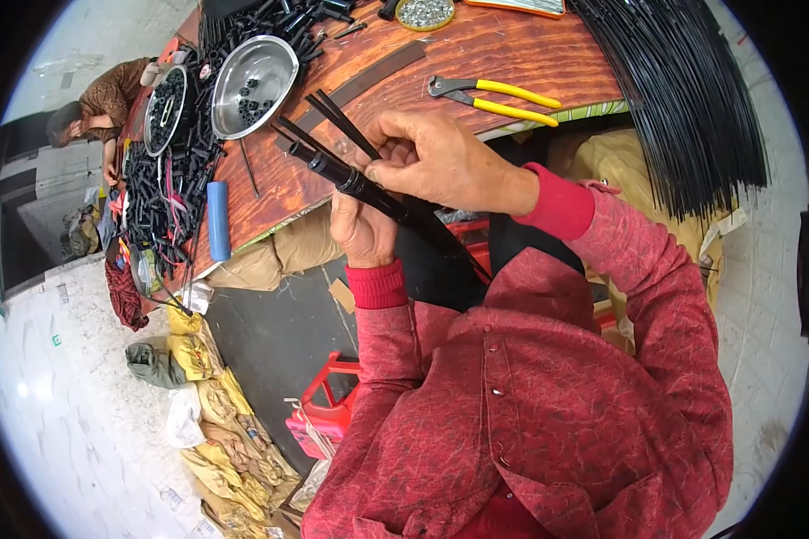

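Note:
My left hand grips a bundle of thin black rods and a black tube from below, over the near edge of a wooden table. Above it, my right hand pinches the same bundle, fingers curled around the rods where they fan out toward the table. The rods point up and left toward a steel bowl holding several small black parts. Both forearms wear red sleeves.
Yellow-handled pliers lie on the table at right. A large sheaf of long black rods hangs off the right end. A blue cylinder, a heap of black tubes and a round tin sit nearby. Another person crouches at far left. Sacks and a red stool stand below.

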`<state>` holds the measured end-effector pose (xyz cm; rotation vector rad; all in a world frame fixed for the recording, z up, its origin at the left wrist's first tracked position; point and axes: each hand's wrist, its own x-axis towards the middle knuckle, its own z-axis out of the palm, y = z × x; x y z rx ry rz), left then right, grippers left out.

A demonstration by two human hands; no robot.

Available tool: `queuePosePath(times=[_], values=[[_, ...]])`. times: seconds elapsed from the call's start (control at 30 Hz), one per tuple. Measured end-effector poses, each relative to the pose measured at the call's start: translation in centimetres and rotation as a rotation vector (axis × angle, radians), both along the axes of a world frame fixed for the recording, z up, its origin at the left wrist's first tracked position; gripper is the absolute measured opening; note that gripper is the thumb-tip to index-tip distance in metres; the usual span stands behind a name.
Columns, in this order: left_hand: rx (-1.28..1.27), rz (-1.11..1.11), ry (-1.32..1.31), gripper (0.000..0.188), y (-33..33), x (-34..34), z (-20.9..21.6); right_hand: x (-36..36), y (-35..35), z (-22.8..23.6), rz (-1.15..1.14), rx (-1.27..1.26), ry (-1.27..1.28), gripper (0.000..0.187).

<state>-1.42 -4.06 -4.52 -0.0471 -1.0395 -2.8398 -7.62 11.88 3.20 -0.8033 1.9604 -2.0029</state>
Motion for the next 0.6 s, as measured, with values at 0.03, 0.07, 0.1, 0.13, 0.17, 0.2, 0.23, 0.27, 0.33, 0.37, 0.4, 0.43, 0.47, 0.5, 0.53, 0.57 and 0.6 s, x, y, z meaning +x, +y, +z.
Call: queuePosePath(times=[0.03, 0.07, 0.1, 0.13, 0.17, 0.2, 0.23, 0.27, 0.33, 0.37, 0.4, 0.43, 0.47, 0.5, 0.53, 0.57, 0.6], values=[[0.015, 0.01, 0.014, 0.054, 0.5, -0.1, 0.4, 0.4, 0.2, 0.0, -0.045, 0.054, 0.055, 0.021], [0.029, 0.02, 0.028, 0.053, 0.9, -0.2, 0.9, 0.8, 0.4, 0.0, -0.09, 0.109, 0.109, 0.022], [0.02, 0.001, 0.048, 0.051, 1.4, -0.5, 1.5, 1.1, 0.4, -0.1, -0.119, 0.149, 0.124, 0.023], [0.012, -0.001, 0.045, 0.051, 0.9, -0.5, 1.0, 1.5, 0.4, -0.2, -0.121, 0.141, 0.12, 0.023], [0.027, -0.043, 0.051, 0.05, 0.1, -0.4, 0.2, 1.8, 0.3, -0.3, -0.147, 0.128, 0.139, 0.023], [0.041, -0.085, 0.058, 0.049, -0.5, -0.3, -0.5, 2.2, 0.3, -0.3, -0.173, 0.114, 0.157, 0.022], [0.059, -0.016, -0.018, 0.047, -0.3, -0.1, -0.4, 2.7, 0.2, 0.0, -0.192, 0.17, 0.187, 0.022], [0.05, -0.02, -0.024, 0.047, -0.3, 0.2, -0.3, 3.2, 0.0, -0.2, -0.196, 0.162, 0.18, 0.022], [0.134, -0.095, -0.026, 0.043, -0.7, 0.7, 0.0, 4.1, -0.6, -0.7, -0.321, 0.112, 0.32, 0.021], [0.155, -0.044, -0.006, 0.035, 0.6, 0.4, 1.4, 4.6, -0.9, -0.7, -0.329, 0.137, 0.333, 0.021], [0.224, -0.068, 0.051, 0.032, 0.9, 0.1, 1.4, 5.1, -1.2, -0.6, -0.329, 0.125, 0.33, 0.021], [0.466, -0.087, 0.106, 0.033, 1.7, 0.2, 1.4, 5.6, -1.6, -0.4, -0.387, 0.124, 0.41, 0.02], [0.708, -0.099, 0.163, 0.035, 2.6, 0.4, 1.5, 6.2, -2.0, -0.3, -0.44, 0.121, 0.49, 0.02], [0.443, -0.079, 0.327, 0.031, 3.5, 0.3, 1.6, 6.9, -2.6, -0.2, -0.487, 0.138, 0.557, 0.018], [0.436, -0.082, 0.321, 0.031, 3.1, -0.2, 0.9, 7.4, -2.7, -0.8, -0.492, 0.133, 0.551, 0.018], [0.587, -0.239, 0.321, 0.02, 2.1, -0.4, 0.4, 8.1, -3.0, -1.4, -0.492, 0.153, 0.577, 0.018], [0.738, -0.396, 0.317, 0.011, 1.2, -0.3, -0.1, 8.5, -3.2, -1.7, -0.493, 0.174, 0.604, 0.018]])
